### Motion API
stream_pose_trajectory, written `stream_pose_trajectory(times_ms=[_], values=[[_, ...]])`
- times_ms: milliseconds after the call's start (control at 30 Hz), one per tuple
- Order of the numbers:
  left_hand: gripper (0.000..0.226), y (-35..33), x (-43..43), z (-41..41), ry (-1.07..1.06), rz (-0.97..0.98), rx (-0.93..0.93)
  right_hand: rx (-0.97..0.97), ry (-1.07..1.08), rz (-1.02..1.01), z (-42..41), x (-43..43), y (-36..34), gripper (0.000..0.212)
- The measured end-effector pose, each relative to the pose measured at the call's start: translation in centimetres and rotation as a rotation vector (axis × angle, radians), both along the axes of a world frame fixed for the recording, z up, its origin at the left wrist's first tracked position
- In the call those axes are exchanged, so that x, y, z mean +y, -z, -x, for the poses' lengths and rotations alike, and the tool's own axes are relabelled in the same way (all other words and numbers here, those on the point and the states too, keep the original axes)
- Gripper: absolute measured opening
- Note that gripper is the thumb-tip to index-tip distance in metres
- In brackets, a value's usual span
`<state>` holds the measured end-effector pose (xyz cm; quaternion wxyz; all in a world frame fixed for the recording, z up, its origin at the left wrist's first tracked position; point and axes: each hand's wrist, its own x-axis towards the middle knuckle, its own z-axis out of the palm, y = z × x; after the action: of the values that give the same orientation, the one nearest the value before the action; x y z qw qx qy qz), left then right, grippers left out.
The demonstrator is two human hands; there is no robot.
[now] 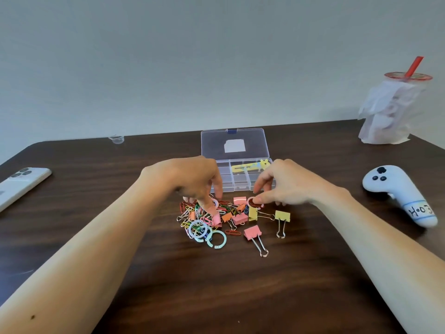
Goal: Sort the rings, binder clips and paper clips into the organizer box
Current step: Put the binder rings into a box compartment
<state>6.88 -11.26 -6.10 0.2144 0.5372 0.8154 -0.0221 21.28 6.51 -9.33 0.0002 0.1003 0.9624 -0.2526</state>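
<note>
pile (204, 219) on surface (216, 290) just before box (227, 186) | right hand (281, 186) pinches pink ring (251, 201) | left hand (192, 179) curled into pile, hold unclear | I judge rings light, stiff, slick: pinch across the hoop

An office-like desk space is suggested by a dark wood-grain table (216, 290) set against a plain pale wall (168, 56), with paper clips (189, 213), binder clips (252, 232) and rings (218, 239) heaped at its middle before a clear organizer box (240, 187). A phone (21, 185) is laid at the left edge, a labelled white controller (399, 194) near the right edge, and a bagged takeaway cup (390, 109) at the far right corner.
</note>
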Motion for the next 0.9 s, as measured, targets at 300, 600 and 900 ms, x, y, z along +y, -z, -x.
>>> stream_pose_trajectory(times_ms=[300,600,900], values=[[0.027,0.8,-0.1,0.6,-0.069,-0.017,0.029,-0.012,-0.007,-0.049,0.5,-0.8,0.9,0.015],[0.019,0.6,-0.6,0.8,-0.111,0.03,0.008,0.046,0.043,0.01,0.2,-0.3,0.6,0.012],[0.013,0.1,-0.9,1.1,-0.128,-0.084,-0.075,-0.008,0.01,-0.075,0.2,-0.6,0.6,0.009]])
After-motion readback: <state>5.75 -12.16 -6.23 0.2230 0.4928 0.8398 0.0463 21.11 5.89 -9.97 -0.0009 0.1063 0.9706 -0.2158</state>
